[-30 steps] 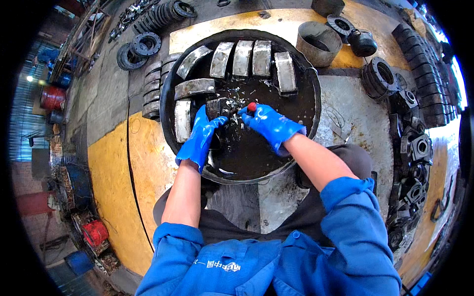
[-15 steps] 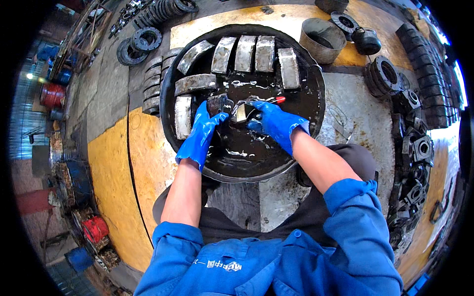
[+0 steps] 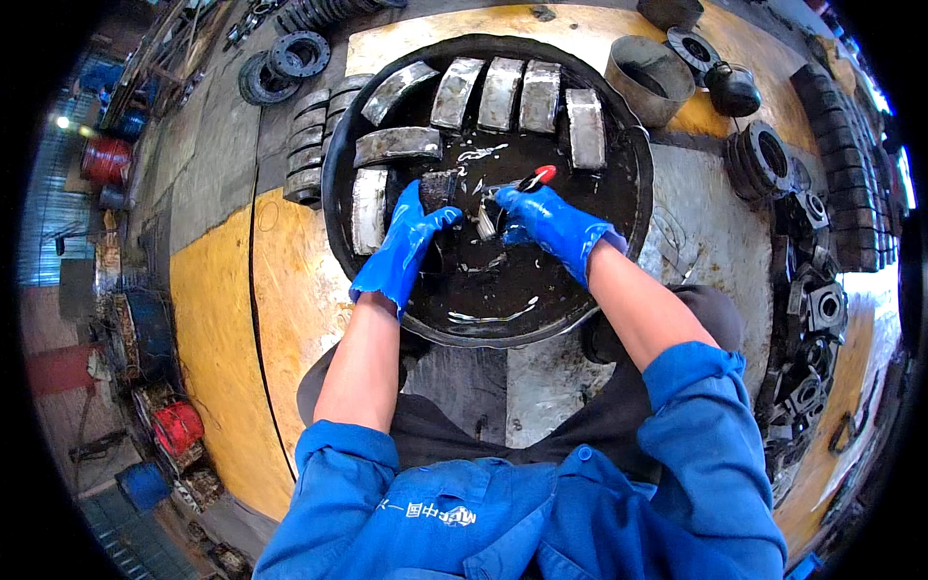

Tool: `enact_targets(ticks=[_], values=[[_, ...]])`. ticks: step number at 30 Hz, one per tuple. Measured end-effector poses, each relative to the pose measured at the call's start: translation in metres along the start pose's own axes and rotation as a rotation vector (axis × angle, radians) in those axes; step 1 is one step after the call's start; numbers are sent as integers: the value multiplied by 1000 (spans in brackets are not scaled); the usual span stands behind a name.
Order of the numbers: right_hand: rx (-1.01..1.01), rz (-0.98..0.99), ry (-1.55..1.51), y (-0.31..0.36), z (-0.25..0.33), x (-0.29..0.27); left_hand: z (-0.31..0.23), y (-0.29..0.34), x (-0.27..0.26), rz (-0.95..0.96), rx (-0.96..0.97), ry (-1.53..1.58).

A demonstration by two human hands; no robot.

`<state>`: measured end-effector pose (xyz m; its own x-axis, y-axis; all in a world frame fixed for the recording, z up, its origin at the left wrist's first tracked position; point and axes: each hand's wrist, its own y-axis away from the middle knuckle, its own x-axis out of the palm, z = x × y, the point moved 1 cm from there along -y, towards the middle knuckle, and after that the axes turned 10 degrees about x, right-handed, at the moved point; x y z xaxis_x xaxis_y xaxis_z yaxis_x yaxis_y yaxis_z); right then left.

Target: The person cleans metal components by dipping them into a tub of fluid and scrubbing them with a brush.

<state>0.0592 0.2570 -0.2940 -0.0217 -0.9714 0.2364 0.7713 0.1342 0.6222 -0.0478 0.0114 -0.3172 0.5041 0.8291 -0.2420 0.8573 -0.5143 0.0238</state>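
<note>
My gloved left hand (image 3: 410, 240) is closed on a dark, wet metal block (image 3: 439, 185) at the left of the round black basin (image 3: 640, 184). Much of that block is hidden by the glove. In my gloved right hand (image 3: 559, 226) is a paintbrush (image 3: 486, 222) with a metal band and a red handle end, tilted up to the right over dark liquid. Its bristles are hard to make out, and a gap separates it from the block. Beside my left glove stands a silvery block (image 3: 369, 215). Several curved metal blocks (image 3: 500, 95) line the basin's far side.
More curved blocks (image 3: 307, 145) are stacked outside the basin's left wall. An open metal drum (image 3: 650, 82) and a dark pot (image 3: 732, 89) stand at the far right. Flanged rings (image 3: 759, 159) and dark metal parts (image 3: 825, 307) line the right side.
The brush has turned in my right hand: its metal band now shows narrower, and the red end points more upward. My left hand keeps its grip on the block. The whole view has shifted slightly.
</note>
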Motion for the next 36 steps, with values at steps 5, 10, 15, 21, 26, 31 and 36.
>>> enact_targets(ticks=[5, 10, 15, 21, 26, 31, 36], values=[[-452, -265, 811, 9, 0, 17, -22, -4, 5, 164, 37, 111], [-849, -328, 1527, 7, -5, 11, -9, 0, -3, 96, -21, 91], [-795, -381, 1369, -6, -9, 5, 15, -7, 8, 35, 20, 239], [-251, -234, 684, -20, -11, -1, 31, -8, 17, 17, -18, 221], [-216, -198, 464, 8, 7, -8, 14, 2, 37, -2, -5, 221], [-104, -235, 368, 45, 36, -19, -21, 8, 47, 80, -129, 257], [-170, -258, 195, 53, 46, -23, -19, 15, 26, 116, -290, 468]])
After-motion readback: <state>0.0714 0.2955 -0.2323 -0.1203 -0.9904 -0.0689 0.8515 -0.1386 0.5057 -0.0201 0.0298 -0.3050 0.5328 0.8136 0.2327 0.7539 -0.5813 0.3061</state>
